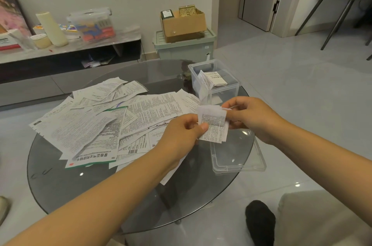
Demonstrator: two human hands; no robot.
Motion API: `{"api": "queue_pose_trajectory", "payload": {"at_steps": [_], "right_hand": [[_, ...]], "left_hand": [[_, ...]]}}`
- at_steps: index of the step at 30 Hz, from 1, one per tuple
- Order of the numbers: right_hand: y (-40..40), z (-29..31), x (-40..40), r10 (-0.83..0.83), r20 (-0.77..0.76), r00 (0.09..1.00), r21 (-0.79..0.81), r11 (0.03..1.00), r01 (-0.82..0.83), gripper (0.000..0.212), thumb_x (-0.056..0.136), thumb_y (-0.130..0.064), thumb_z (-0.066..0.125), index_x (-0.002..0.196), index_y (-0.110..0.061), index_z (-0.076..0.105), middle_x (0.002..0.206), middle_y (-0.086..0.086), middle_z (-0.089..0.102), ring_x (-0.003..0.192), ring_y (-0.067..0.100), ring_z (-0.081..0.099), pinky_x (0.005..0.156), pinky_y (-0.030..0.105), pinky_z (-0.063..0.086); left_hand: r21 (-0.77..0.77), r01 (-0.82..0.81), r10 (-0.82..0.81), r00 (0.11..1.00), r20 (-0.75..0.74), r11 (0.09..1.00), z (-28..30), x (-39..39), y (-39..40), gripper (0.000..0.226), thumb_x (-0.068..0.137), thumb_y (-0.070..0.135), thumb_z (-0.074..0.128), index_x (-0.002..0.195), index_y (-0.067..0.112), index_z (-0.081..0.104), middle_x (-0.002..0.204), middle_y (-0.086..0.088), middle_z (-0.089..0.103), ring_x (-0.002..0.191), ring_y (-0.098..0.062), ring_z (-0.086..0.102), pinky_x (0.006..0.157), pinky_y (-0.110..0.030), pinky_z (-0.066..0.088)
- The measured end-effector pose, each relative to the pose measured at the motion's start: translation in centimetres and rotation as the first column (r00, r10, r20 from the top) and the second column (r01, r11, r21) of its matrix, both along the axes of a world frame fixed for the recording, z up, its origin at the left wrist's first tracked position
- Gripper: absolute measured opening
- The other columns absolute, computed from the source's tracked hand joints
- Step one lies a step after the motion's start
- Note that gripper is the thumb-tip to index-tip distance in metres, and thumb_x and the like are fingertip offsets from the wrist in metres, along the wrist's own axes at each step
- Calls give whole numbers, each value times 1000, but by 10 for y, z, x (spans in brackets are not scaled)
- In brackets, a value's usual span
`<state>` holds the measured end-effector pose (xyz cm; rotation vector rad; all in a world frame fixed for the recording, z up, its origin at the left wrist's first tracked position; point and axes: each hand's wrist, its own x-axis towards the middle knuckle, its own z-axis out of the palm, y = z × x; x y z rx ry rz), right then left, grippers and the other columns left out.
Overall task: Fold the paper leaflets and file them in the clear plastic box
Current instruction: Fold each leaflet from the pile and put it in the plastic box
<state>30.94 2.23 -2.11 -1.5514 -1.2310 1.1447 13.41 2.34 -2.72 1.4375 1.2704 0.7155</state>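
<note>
Over glass table, hands (both pinching) hold folded leaflet.

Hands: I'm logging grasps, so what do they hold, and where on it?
Both hold one folded leaflet: the left hand pinches its left edge, the right hand grips its upper right edge.

the near-left glass table top lies bare. a spread of unfolded leaflets covers the middle and left. the clear plastic box at the far right stands open-topped, folded leaflets leaning inside. its lid fills the near-right edge.
</note>
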Motion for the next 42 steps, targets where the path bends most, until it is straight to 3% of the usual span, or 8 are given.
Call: {"api": "queue_pose_trajectory", "payload": {"at_steps": [6,14,17,19,22,27,33,42], "right_hand": [[-2,8,0,50,-273,961,-92,993,-78,11,88,-10,58,94,-10,67,88,7,72,78,18,70,70,26,58],[-6,14,-6,49,-537,842,-87,990,-113,22,96,-15,47,105,-10,66,92,6,74,81,17,71,67,27,59],[-10,17,-13,92,-326,941,-52,992,-115,33,99,-32,41,108,-12,66,99,6,72,90,20,69,82,31,56],[-16,16,-19,108,96,990,28,993,-111,31,97,-38,42,108,-19,65,96,-3,71,84,12,66,78,25,54],[-19,8,-28,49,509,859,187,968,-166,31,94,-36,49,121,-23,57,103,-9,66,82,9,61,78,27,52],[-13,7,-33,-59,497,866,299,948,-107,33,93,-35,53,123,-22,56,109,-7,66,84,8,61,80,32,54],[2,20,-38,-143,445,884,405,912,-56,26,94,-29,53,113,-14,62,89,-12,61,69,-1,56,62,3,43],[43,50,-12,-301,466,832,460,885,63,11,90,-22,56,91,-22,67,83,-5,60,75,15,55,63,29,44]], "left_hand": [[-65,-45,48,998,40,997,5,1,0,32,85,19,69,114,20,55,79,6,68,77,-7,62,73,-24,43],[-217,-19,52,988,148,976,10,-3,2,8,89,19,64,87,20,71,85,7,73,78,-6,60,65,-21,41],[-257,-57,112,973,203,965,12,-2,4,10,91,18,61,86,20,69,84,6,73,76,-6,62,67,-19,47],[-268,-101,169,956,242,958,13,-1,5,10,92,16,59,88,17,68,87,3,72,75,-7,65,69,-19,52],[-229,-156,216,941,262,961,14,7,5,14,95,14,54,104,11,64,102,-2,69,87,-13,66,75,-24,56],[-100,-202,221,941,257,974,19,25,6,27,101,18,38,123,14,55,116,-2,65,85,-8,61,65,-19,49],[-112,-281,303,887,349,953,35,43,18,32,103,18,30,121,14,56,109,-7,67,94,-19,65,74,-27,53],[56,-70,62,989,134,996,60,44,68,30,94,6,40,107,14,66,104,-7,67,91,-13,58,78,-26,44]]}}
